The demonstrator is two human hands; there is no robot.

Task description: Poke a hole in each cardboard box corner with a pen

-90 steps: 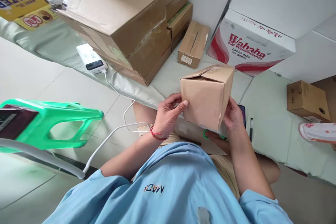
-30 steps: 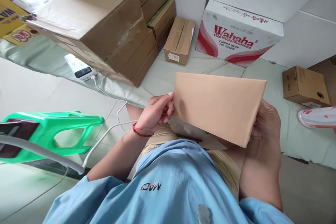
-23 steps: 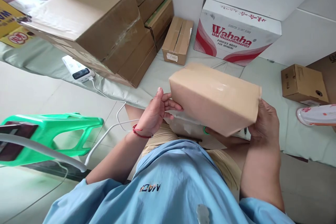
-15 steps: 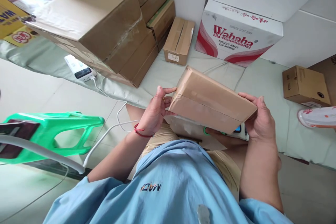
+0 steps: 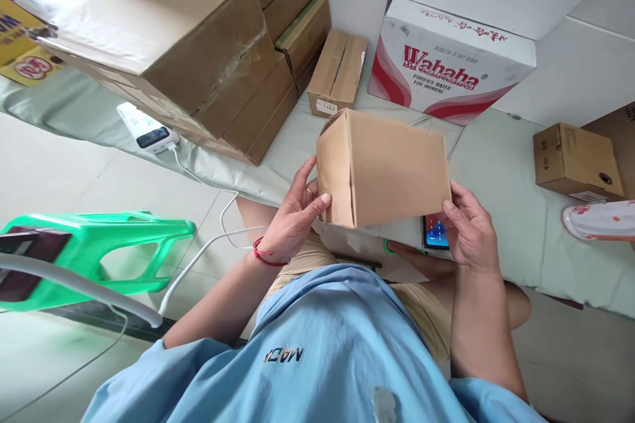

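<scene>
The cardboard box [image 5: 397, 168] is plain, matte tan board, a straight-edged oblong with one broad, smooth side toward the camera and a narrower, slightly shinier end at its left. A dark gap runs down the corner between the two, and small flap edges show at the top left.

It is held up in front of the blue shirt [image 5: 297, 344], above the near edge of the pale green, wrinkled cloth [image 5: 510, 218]. The left hand [image 5: 292, 218] is clamped on the left end, thumb on the near face; the right hand [image 5: 469, 225] pinches the lower right corner, its thumb against the edge.

Beyond it sit a small taped carton [image 5: 337, 73] with a white label and a glossy white and red water carton [image 5: 446, 66]. Big brown cartons [image 5: 203, 53], creased and taped, stand to the left, near a smooth white power bank [image 5: 149, 132]. A green plastic stool [image 5: 133, 231] stands on the tiled floor.

Compared with the previous frame, the box is turned: its seamed, taped face no longer shows, the plain side does, and more of the phone [image 5: 435, 234] is visible below it. The right hand is nearer the left one.
</scene>
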